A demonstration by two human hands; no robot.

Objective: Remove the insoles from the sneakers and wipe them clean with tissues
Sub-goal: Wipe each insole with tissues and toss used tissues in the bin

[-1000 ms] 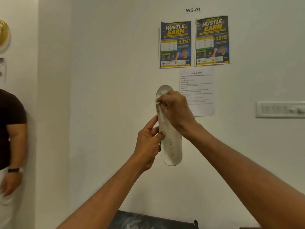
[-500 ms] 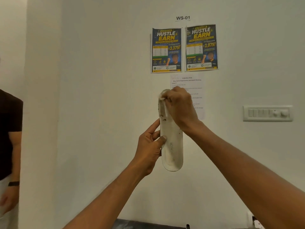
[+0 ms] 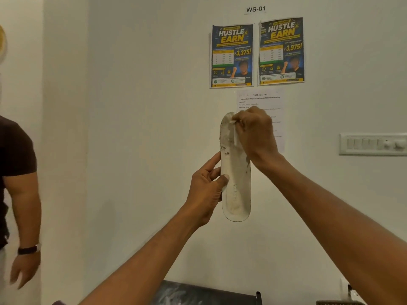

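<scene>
A white insole (image 3: 236, 190), smudged with grey and brown marks, stands upright in the air before the wall. My left hand (image 3: 206, 190) grips its left edge near the middle, thumb across the face. My right hand (image 3: 255, 133) is closed on a small white tissue (image 3: 234, 128) and presses it against the insole's upper part. Most of the tissue is hidden inside my fingers. No sneakers are in view.
Another person (image 3: 17, 194) in a dark shirt stands at the left edge. Two posters (image 3: 256, 53) and a printed sheet (image 3: 259, 100) hang on the wall. A switch panel (image 3: 372, 143) is at the right. A dark tabletop (image 3: 198, 293) shows at the bottom.
My right hand with the tissue has stayed at the insole's top end, shifting slightly along it. The view has drifted, and the person at the left has moved their arm.
</scene>
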